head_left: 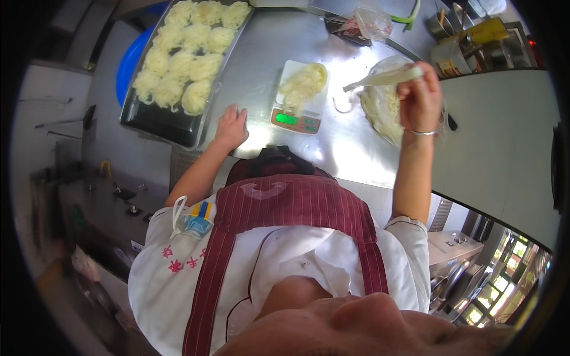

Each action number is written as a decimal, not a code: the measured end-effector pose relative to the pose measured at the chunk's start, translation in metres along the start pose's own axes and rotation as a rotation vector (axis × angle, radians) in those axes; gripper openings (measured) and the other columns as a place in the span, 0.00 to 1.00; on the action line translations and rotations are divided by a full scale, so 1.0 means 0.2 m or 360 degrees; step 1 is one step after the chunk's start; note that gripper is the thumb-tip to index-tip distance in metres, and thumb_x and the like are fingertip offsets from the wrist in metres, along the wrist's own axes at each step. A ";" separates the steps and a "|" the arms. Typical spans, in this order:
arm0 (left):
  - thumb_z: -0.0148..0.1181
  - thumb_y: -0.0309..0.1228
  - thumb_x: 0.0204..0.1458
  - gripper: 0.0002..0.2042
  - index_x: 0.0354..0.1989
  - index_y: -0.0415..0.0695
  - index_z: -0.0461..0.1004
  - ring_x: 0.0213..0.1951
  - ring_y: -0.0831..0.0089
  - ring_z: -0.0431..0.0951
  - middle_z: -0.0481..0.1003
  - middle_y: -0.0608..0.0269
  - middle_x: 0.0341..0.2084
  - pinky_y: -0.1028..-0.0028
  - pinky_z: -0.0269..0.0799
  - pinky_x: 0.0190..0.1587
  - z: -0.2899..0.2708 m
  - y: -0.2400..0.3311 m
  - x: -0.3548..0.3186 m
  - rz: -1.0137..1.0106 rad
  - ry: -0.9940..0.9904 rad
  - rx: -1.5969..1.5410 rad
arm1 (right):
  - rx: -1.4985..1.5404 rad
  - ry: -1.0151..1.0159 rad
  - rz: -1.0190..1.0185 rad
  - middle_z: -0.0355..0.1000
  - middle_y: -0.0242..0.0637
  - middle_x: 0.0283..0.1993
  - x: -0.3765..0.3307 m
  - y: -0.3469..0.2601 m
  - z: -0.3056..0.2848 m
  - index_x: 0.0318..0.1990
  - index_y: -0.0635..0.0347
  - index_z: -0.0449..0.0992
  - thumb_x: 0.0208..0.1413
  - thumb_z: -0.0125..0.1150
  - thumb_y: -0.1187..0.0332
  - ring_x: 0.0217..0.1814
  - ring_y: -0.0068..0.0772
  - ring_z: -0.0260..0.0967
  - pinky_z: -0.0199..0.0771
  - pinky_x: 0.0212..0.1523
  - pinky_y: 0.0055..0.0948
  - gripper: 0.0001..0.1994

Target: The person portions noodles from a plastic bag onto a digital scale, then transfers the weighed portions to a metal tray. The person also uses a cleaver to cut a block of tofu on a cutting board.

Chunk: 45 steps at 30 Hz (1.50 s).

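My right hand [420, 98] is closed on a pale bunch of noodles [389, 77], lifted over a clear plastic bag of noodles [380, 113] at the right of the steel table. The loose end of the bunch hangs out to the left. My left hand [232, 128] lies flat at the near edge of the table, fingers stretched out and holding nothing. Between my hands stands a small kitchen scale [279, 117] with a lit green display. A heap of noodles [304, 86] rests on its white platform.
Left of my left hand, a dark tray [133, 113] bears several noodle nests in rows, with a blue basin [127, 65] behind its left side. A crumpled plastic bag [374, 24] lies at the back. Pots and utensils [469, 41] stand at the far right.
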<state>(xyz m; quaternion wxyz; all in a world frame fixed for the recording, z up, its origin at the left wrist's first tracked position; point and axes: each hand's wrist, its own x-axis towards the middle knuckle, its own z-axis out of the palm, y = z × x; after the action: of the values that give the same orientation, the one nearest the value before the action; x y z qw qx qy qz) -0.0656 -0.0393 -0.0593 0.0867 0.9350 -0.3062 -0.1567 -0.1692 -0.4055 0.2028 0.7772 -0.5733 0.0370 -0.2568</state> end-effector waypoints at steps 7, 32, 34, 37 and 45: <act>0.58 0.35 0.44 0.33 0.63 0.49 0.58 0.67 0.54 0.48 0.50 0.46 0.65 0.58 0.52 0.63 0.04 -0.03 0.01 -0.0034 -0.0055 0.0038 | -0.0385 0.0077 0.0417 0.72 0.32 0.29 0.00 0.73 0.08 0.41 0.61 0.72 0.54 0.59 0.72 0.27 0.22 0.70 0.72 0.30 0.21 0.08; 0.52 0.36 0.47 0.30 0.62 0.48 0.59 0.67 0.54 0.47 0.50 0.45 0.65 0.60 0.50 0.64 0.00 0.00 0.00 -0.0037 -0.0105 0.0053 | -0.1483 -0.0271 -0.0071 0.73 0.36 0.29 -0.01 0.78 0.00 0.41 0.59 0.77 0.48 0.64 0.74 0.27 0.24 0.70 0.71 0.31 0.23 0.11; 0.52 0.36 0.47 0.30 0.62 0.48 0.59 0.67 0.54 0.47 0.50 0.45 0.65 0.60 0.50 0.64 0.01 -0.01 0.00 -0.0036 -0.0100 0.0058 | -0.1472 -0.0270 -0.0079 0.73 0.35 0.29 -0.01 0.78 0.01 0.41 0.59 0.77 0.48 0.64 0.74 0.26 0.24 0.70 0.71 0.31 0.22 0.11; 0.53 0.36 0.47 0.30 0.62 0.48 0.59 0.67 0.54 0.47 0.50 0.45 0.65 0.60 0.50 0.64 -0.01 0.00 0.01 -0.0045 -0.0124 0.0059 | -0.1458 -0.0268 -0.0081 0.73 0.35 0.29 0.00 0.77 0.01 0.41 0.59 0.77 0.48 0.64 0.74 0.26 0.22 0.69 0.71 0.30 0.22 0.11; 0.58 0.37 0.44 0.33 0.63 0.50 0.58 0.67 0.54 0.47 0.49 0.48 0.66 0.59 0.51 0.64 0.04 -0.03 0.01 -0.0038 -0.0096 0.0050 | -0.0801 -0.0173 0.0044 0.74 0.31 0.32 0.01 0.50 0.12 0.44 0.65 0.74 0.55 0.58 0.77 0.33 0.18 0.73 0.74 0.35 0.18 0.09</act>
<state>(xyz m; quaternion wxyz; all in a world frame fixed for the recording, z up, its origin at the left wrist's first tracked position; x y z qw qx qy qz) -0.0633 -0.0364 -0.0679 0.0609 0.9347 -0.2997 -0.1810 -0.1236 -0.3648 0.1191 0.6143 -0.7611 0.0659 -0.1975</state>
